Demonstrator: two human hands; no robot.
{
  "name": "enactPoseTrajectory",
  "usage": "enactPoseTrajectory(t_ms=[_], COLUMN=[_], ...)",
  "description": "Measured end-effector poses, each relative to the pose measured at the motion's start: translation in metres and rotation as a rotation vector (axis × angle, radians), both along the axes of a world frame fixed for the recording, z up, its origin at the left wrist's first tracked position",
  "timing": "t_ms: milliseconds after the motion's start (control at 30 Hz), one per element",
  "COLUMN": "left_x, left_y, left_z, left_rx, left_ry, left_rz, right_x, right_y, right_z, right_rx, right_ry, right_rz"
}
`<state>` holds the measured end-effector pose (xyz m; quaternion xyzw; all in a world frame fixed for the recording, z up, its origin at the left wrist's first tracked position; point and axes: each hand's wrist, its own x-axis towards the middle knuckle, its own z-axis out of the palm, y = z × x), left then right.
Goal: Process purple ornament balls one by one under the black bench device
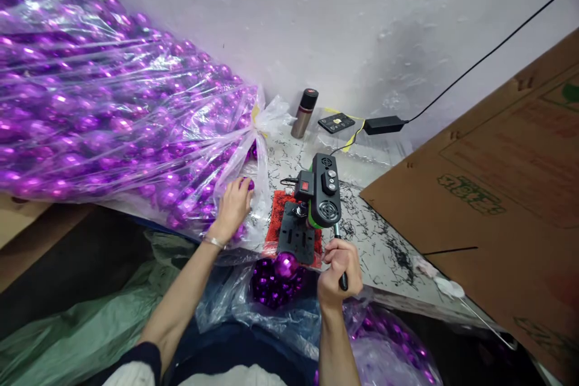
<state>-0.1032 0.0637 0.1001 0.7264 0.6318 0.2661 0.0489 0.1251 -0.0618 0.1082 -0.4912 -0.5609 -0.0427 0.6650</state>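
Note:
My left hand is closed on a shiny purple ball at the mouth of a clear plastic bag. To its right stands a small black bench machine with a red switch, on a dark slotted base plate over a red mat. My right hand is wrapped round the black grip of the machine's lever. One larger-looking purple ball is at the front edge of the base plate, above many more purple balls in a bag below.
A big clear bag of purple balls fills the left. Behind the machine are a spray can or bottle, a black keypad-like item and a power adapter. A cardboard box stands right. Black shavings litter the tabletop.

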Motion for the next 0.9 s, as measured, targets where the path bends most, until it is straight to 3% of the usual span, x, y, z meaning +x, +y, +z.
enactPoseTrajectory(t_ms=[133, 300, 400, 500, 600, 700, 800, 900], left_x=[0.009, 0.012, -0.001, -0.008, 0.009, 0.040, 0.066, 0.079], left_y=[0.046, 0.062, 0.052, 0.020, -0.023, -0.052, -0.061, -0.060], left_z=[0.023, 0.026, 0.024, 0.019, 0.003, -0.026, -0.054, -0.072], left_rx=[-0.357, -0.502, -0.429, -0.285, -0.362, -0.525, -0.533, -0.437], left_ry=[0.221, 0.276, 0.103, -0.333, -0.900, -1.229, -1.250, -1.107], left_rz=[0.170, 0.080, -0.014, -0.026, -0.119, -0.198, -0.153, -0.141], right_x=[-0.001, -0.003, -0.003, -0.003, -0.004, -0.004, -0.004, -0.004], right_y=[0.000, 0.001, 0.001, 0.002, 0.004, 0.006, 0.007, 0.005], right_z=[0.005, 0.011, 0.017, 0.027, 0.040, 0.050, 0.054, 0.052], right_rx=[0.004, 0.027, 0.028, 0.025, 0.023, 0.006, -0.006, -0.009], right_ry=[-0.017, -0.047, -0.050, -0.032, -0.003, 0.022, 0.006, -0.026], right_rz=[0.004, 0.004, 0.009, 0.017, 0.010, 0.005, 0.017, 0.018])
